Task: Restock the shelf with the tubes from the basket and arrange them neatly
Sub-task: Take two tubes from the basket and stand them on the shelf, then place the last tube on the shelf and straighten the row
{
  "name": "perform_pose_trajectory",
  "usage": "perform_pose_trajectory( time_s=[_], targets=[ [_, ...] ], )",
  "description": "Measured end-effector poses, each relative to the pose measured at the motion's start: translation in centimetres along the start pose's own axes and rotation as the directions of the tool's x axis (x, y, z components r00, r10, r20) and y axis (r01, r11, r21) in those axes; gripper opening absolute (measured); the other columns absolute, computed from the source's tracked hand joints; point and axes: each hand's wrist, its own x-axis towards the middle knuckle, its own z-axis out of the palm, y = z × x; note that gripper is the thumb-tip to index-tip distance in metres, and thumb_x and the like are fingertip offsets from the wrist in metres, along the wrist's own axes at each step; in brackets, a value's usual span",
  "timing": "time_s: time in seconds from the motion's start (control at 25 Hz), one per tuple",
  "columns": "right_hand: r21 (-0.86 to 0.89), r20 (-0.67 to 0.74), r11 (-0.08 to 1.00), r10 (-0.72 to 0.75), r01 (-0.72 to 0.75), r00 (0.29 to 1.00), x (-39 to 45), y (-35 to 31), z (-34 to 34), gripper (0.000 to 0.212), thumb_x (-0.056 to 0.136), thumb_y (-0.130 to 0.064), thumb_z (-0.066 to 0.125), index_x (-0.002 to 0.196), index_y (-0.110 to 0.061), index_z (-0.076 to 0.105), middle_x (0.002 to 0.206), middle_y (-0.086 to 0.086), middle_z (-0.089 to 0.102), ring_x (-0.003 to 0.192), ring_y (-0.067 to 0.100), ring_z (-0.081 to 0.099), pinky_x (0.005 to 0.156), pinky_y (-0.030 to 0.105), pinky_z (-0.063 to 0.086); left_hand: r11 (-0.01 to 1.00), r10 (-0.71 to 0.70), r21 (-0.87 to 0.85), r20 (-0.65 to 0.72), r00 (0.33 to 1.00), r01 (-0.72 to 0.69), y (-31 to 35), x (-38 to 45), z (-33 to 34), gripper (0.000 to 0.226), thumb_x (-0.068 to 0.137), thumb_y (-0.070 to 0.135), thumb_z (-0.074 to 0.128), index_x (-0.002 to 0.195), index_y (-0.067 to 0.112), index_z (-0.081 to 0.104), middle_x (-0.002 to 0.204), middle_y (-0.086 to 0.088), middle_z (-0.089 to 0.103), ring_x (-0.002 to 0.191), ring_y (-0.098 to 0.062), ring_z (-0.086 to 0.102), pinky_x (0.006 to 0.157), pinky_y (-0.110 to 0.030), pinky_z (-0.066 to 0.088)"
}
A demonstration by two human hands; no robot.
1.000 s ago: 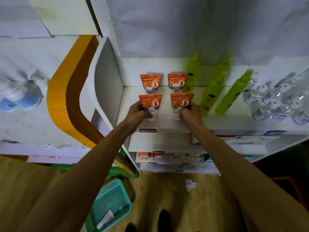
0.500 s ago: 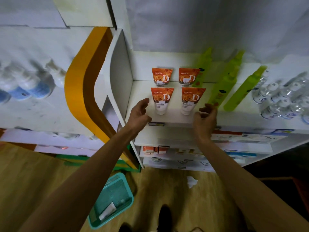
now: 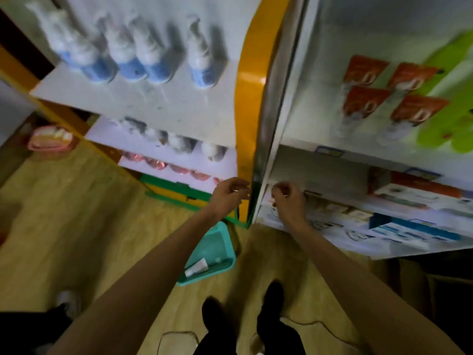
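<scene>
4 orange tubes [image 3: 389,98] upright – shelf [image 3: 307,134]

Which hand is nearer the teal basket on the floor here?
Left. The left hand hangs just above the basket; the right hand is off to its right, by the lower shelves.

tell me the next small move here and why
Probably reach the left hand down into the basket for the tube lying there. Both hands look empty, the right hand too, and four orange tubes already stand on the shelf.
</scene>
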Motion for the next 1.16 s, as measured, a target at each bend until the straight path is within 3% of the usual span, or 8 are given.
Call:
perform_pose_trajectory(
  time_s=[0.16,0.32,0.44,0.6,0.8,1.0,1.08,1.16],
  targets=[
    [-0.246,0.277,0.968,0.120,-0.051,0.953,-1.6,3.2,9.7,0.031,0.085,-0.037,0.064,0.105,-0.014,0.067,0.093,0.002,0.070,0.085,0.021,0.066,0.071,0.035,0.052,0.968,-0.242,-0.098,-0.159,0.957,0.229,-9.0,-2.2,-8.6,0.015,0.096,0.001,0.056,0.089,0.013,0.062,0.086,-0.008,0.065,0.069,-0.014,0.060,0.053,-0.017,0.050],
    [-0.322,0.404,0.942,0.223,-0.091,0.887,-2.5,6.1,17.8,0.034,0.083,-0.036,0.067,0.101,-0.008,0.067,0.091,0.002,0.060,0.082,0.016,0.054,0.060,0.015,0.040,0.912,-0.410,-0.110,-0.277,0.869,0.395,-18.3,-2.5,-15.1,0.006,0.096,0.010,0.057,0.094,0.009,0.062,0.082,-0.008,0.064,0.073,-0.022,0.062,0.064,-0.029,0.048],
    [-0.353,0.408,0.919,0.319,-0.175,0.855,-1.9,12.0,23.9,0.047,0.063,-0.055,0.063,0.088,-0.016,0.059,0.087,0.003,0.060,0.082,0.019,0.057,0.075,0.028,0.042,0.865,-0.496,-0.088,-0.290,0.818,0.494,-26.5,-1.6,-17.8,0.020,0.095,0.014,0.059,0.110,0.002,0.065,0.092,-0.016,0.067,0.083,-0.027,0.064,0.061,-0.027,0.048],
    [-0.408,0.415,0.860,0.473,-0.305,0.778,0.5,22.1,30.8,0.075,0.060,-0.062,0.060,0.113,-0.009,0.065,0.102,0.013,0.067,0.102,0.032,0.065,0.092,0.051,0.053,0.821,-0.566,-0.111,-0.294,0.770,0.561,-37.2,1.3,-18.3,0.013,0.092,0.016,0.060,0.091,0.006,0.068,0.088,-0.015,0.066,0.083,-0.027,0.063,0.073,-0.037,0.051],
    [-0.506,0.464,0.810,0.545,-0.297,0.698,3.6,33.6,38.2,0.061,0.079,-0.051,0.058,0.111,0.000,0.061,0.098,0.018,0.061,0.105,0.039,0.061,0.094,0.058,0.049,0.759,-0.634,-0.060,-0.295,0.715,0.648,-53.4,7.2,-16.4,0.024,0.066,0.039,0.057,0.075,0.019,0.064,0.105,-0.022,0.071,0.104,-0.039,0.068,0.091,-0.054,0.055],
    [-0.513,0.463,0.795,0.574,-0.324,0.676,8.1,43.9,44.3,0.054,0.095,-0.039,0.054,0.121,0.008,0.057,0.111,0.029,0.061,0.103,0.041,0.060,0.098,0.055,0.047,0.689,-0.599,0.273,-0.306,0.740,0.671,-65.7,11.9,-12.7,0.047,0.082,0.039,0.062,0.122,0.015,0.066,0.129,-0.013,0.065,0.117,-0.033,0.062,0.093,-0.035,0.048],
    [-0.508,0.456,0.787,0.591,-0.350,0.665,9.9,48.0,46.7,0.054,0.098,-0.039,0.050,0.121,0.009,0.058,0.108,0.029,0.062,0.091,0.030,0.057,0.091,0.047,0.049,0.651,-0.551,0.436,-0.293,0.782,0.622,-70.9,13.8,-11.1,0.050,0.088,0.032,0.065,0.135,0.018,0.057,0.141,-0.008,0.058,0.126,-0.031,0.057,0.098,-0.035,0.046],
    [-0.498,0.454,0.766,0.629,-0.406,0.631,11.5,51.3,49.0,0.055,0.099,-0.043,0.047,0.124,0.005,0.059,0.115,0.024,0.063,0.103,0.031,0.060,0.093,0.041,0.045,0.612,-0.529,0.544,-0.258,0.808,0.574,-75.4,15.4,-9.7,0.062,0.086,0.032,0.068,0.143,0.018,0.049,0.149,-0.007,0.050,0.132,-0.030,0.053,0.102,-0.040,0.046]
  ],
)
